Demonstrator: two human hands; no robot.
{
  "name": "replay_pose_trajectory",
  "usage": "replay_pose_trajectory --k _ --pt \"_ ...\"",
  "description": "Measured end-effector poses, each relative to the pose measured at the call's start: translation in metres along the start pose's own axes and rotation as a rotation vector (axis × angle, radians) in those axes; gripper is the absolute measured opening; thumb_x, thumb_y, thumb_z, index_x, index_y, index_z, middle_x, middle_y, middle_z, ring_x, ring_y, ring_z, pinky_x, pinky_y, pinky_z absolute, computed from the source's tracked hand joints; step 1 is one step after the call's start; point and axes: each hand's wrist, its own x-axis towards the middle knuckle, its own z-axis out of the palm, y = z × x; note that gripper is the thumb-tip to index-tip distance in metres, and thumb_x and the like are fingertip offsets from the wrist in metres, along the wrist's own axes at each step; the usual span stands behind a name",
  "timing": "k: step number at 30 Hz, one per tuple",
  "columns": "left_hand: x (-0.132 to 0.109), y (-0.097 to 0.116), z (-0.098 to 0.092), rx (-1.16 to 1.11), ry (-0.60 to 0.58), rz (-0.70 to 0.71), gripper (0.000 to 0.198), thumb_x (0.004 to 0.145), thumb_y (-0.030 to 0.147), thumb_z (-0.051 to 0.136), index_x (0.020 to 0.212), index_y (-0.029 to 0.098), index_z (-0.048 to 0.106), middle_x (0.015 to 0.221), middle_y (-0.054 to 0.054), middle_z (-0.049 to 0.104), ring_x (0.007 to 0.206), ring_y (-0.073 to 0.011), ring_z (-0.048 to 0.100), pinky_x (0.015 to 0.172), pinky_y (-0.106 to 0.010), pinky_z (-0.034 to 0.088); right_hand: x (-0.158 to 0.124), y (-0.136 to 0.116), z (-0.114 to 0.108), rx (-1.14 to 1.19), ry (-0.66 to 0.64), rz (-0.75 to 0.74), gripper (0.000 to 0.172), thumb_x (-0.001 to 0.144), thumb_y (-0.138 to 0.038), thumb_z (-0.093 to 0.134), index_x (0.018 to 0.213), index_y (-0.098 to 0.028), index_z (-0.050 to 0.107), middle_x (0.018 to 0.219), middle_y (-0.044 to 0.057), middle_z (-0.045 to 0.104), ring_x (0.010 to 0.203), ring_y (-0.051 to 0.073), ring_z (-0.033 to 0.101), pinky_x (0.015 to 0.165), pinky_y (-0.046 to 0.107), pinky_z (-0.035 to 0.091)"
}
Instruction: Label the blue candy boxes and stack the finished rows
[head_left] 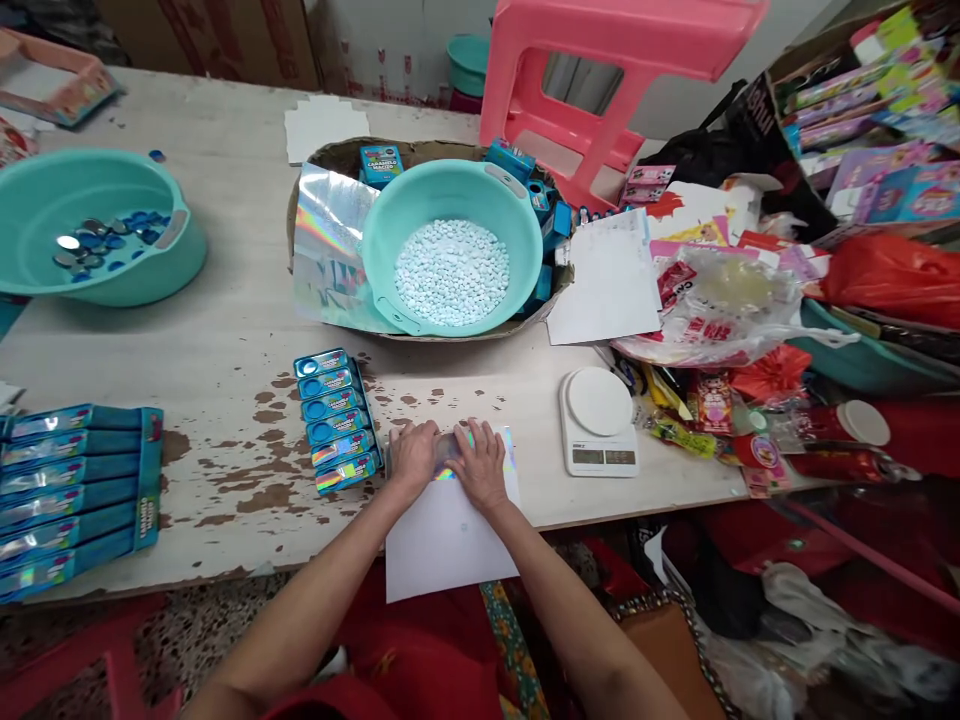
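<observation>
Take the likely light, creasable holographic-faced sheet (450,545) by its edges, with left hand (413,455) and right hand (478,465), of untellable grip, at twelve o'clock.

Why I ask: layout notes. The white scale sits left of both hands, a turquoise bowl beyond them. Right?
Left is wrong: the head view shows the white scale to the right of the left hand and right hand, a turquoise bowl beyond them.

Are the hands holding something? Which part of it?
The left hand and right hand are at the far end of the white sheet; whether they grip or only press, I can't tell.
</observation>
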Motion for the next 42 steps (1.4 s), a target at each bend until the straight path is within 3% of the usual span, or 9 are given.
replay_pose_trajectory --k 7,13,18,20,23,26,30,34,42 --pt "0.004 0.000 0.006 -0.063 0.020 -0.012 0.020 0.086 0.027 0.041 0.076 0.021 0.058 0.079 -0.008 0.065 0.083 -0.0249 0.050 0.080 -0.041 0.027 -0.012 -0.007 -0.010 0.098 0.037 -0.026 0.030 0.086 -0.032 0.051 0.116 -0.027 0.056 0.134 0.008 0.048 0.131 0.027 0.032 0.104 0.053 0.024" --pt "0.003 0.001 0.012 -0.073 0.037 0.041 0.020 0.087 0.026 0.041 0.081 0.019 0.059 0.082 -0.010 0.064 0.089 -0.0250 0.049 0.087 -0.043 0.027 -0.010 -0.027 -0.085 0.411 0.236 0.079 0.011 0.087 -0.026 0.050 0.087 -0.021 0.060 0.082 0.004 0.064 0.083 0.018 0.058 0.079 0.035 0.045" --pt "-0.021 0.014 -0.034 -0.604 0.115 0.147 0.030 0.089 0.030 0.039 0.113 0.021 0.054 0.122 -0.009 0.055 0.118 -0.0242 0.040 0.098 -0.040 0.029 -0.003 -0.058 -0.142 0.634 0.237 0.268 0.012 0.084 -0.032 0.054 0.082 -0.020 0.057 0.078 0.002 0.061 0.077 0.016 0.057 0.074 0.030 0.045" --pt "-0.039 0.018 -0.059 -0.883 -0.002 0.204 0.039 0.086 0.035 0.046 0.123 0.022 0.047 0.124 -0.008 0.053 0.111 -0.0215 0.047 0.091 -0.035 0.037 0.000 -0.071 -0.148 0.722 0.190 0.299 0.014 0.083 -0.034 0.055 0.080 -0.020 0.057 0.077 0.001 0.061 0.076 0.016 0.057 0.074 0.030 0.045" --pt "-0.063 0.013 -0.087 -1.073 -0.214 0.123 0.027 0.080 0.038 0.054 0.098 0.018 0.058 0.082 -0.003 0.064 0.073 -0.0154 0.058 0.068 -0.027 0.045 0.005 -0.094 -0.138 0.848 0.132 0.319 0.016 0.080 -0.035 0.058 0.080 -0.019 0.058 0.076 0.001 0.061 0.075 0.015 0.057 0.074 0.030 0.046" --pt "-0.080 -0.013 -0.102 -1.019 -0.134 -0.040 0.024 0.083 0.038 0.047 0.072 0.017 0.055 0.053 0.003 0.050 0.051 -0.0108 0.048 0.054 -0.023 0.039 0.012 -0.123 -0.113 0.912 0.097 0.341 0.018 0.079 -0.037 0.059 0.080 -0.019 0.062 0.084 0.004 0.062 0.081 0.017 0.058 0.074 0.031 0.047" --pt "-0.092 -0.072 -0.122 -0.884 0.030 -0.154 0.020 0.082 0.038 0.046 0.080 0.020 0.054 0.054 0.005 0.046 0.050 -0.0103 0.044 0.050 -0.021 0.034 0.030 -0.167 -0.072 0.860 0.075 0.317 0.018 0.075 -0.037 0.061 0.077 -0.020 0.069 0.105 0.008 0.054 0.105 0.022 0.051 0.083 0.032 0.045" --pt "-0.085 -0.122 -0.135 -0.904 0.072 -0.164 0.016 0.082 0.035 0.045 0.090 0.021 0.045 0.055 0.007 0.044 0.051 -0.0106 0.044 0.049 -0.020 0.034 0.055 -0.201 -0.037 0.742 0.128 0.282 0.014 0.073 -0.034 0.064 0.073 -0.022 0.070 0.100 0.007 0.052 0.102 0.022 0.049 0.092 0.036 0.038" --pt "-0.055 -0.159 -0.114 -0.857 0.140 -0.109 0.012 0.082 0.032 0.043 0.084 0.021 0.042 0.058 0.007 0.045 0.054 -0.0105 0.044 0.053 -0.021 0.035 0.080 -0.212 -0.003 0.619 0.193 0.277 0.012 0.075 -0.029 0.060 0.073 -0.020 0.068 0.096 0.007 0.047 0.096 0.021 0.048 0.088 0.033 0.039"
